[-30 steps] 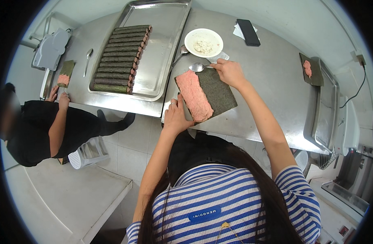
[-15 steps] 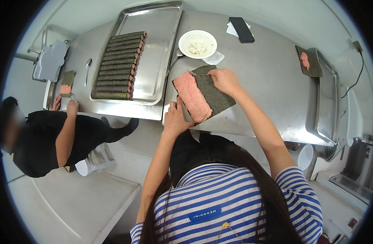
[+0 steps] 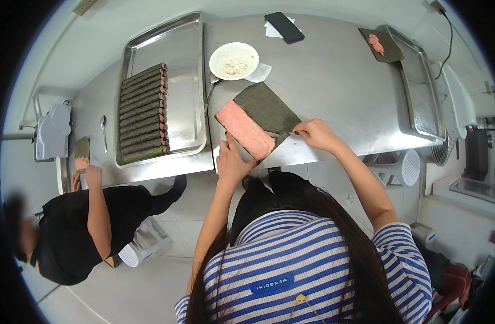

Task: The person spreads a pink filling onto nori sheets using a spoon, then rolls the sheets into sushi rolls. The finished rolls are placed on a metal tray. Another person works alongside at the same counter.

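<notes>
A dark green nori sheet [image 3: 268, 105] lies at a slant on the steel table in front of me. A thick band of pink minced paste [image 3: 242, 129] covers its left part, while the right part is bare. My right hand [image 3: 319, 136] is closed around the thin handle of a metal spoon [image 3: 287, 133], whose tip is at the right edge of the paste, near its lower end. My left hand [image 3: 234, 162] rests at the sheet's lower left edge, thumb and fingers apart, fingertips touching the edge beside the paste.
Left of me, a steel tray [image 3: 185, 129] holds several nori rolls [image 3: 143, 113]. Beyond the sheet stand a white bowl [image 3: 234, 61] and another spoon [image 3: 211, 86]. A phone [image 3: 284, 27] lies at the back. Nori with paste [image 3: 377, 44] overlaps a right-hand tray [image 3: 420, 92]. A co-worker [image 3: 91, 221] works far left.
My right hand has moved the spoon from the paste's upper end down along its right edge to the lower end. My left hand stays at the sheet's edge. The whole view has shifted.
</notes>
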`<state>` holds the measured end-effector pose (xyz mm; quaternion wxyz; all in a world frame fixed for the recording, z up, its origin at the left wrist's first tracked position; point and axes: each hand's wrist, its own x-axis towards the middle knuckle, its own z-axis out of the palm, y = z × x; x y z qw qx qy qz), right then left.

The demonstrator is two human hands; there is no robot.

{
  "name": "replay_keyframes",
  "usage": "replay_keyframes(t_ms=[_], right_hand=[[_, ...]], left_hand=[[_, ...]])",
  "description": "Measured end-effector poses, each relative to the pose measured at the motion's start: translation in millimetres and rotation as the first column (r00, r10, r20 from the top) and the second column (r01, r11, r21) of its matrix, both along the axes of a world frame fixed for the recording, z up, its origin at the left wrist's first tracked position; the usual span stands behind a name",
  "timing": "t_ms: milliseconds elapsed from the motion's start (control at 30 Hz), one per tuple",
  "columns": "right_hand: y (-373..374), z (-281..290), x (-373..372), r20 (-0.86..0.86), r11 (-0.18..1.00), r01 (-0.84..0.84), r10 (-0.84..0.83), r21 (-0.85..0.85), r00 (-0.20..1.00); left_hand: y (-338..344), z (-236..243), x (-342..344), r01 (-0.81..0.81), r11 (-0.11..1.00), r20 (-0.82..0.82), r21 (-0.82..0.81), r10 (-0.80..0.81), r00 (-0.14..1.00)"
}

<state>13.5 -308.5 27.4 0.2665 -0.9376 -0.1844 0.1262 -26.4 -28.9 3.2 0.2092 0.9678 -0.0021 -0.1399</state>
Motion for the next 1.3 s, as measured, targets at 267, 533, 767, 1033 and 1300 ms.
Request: replay_keyframes(t_ms=[267,533,767,1033,1300], right_hand=[[-19.1,19.9,-47.7,-0.017,0.992,0.096,-0.098,-0.088,0.995],[8.7,14.7,-78.0,0.157,0.960,0.282,-0.278,0.000,0.948],[36.8,21.3,-106.0,0.191,0.951,0.272,-0.243,-0.143,0.951],[48.6,23.8,-108.0,0.305,0.945,0.313,-0.270,-0.099,0.913],[56.3,19.6,-125.0,0.292,0.951,0.210,-0.139,-0.228,0.946]], left_hand=[[-0.6,-0.4,1.7,0.030,0.999,0.009,0.035,-0.030,1.000],[2.0,3.7,1.9,0.047,0.999,-0.020,0.014,-0.047,0.999],[4.6,3.0,-0.1,0.047,0.999,-0.008,-0.010,-0.047,0.999],[5.4,-0.2,0.1,0.066,0.997,0.011,-0.027,-0.066,0.998],[7.5,1.7,-0.6,0.067,0.997,0.006,-0.031,-0.066,0.998]])
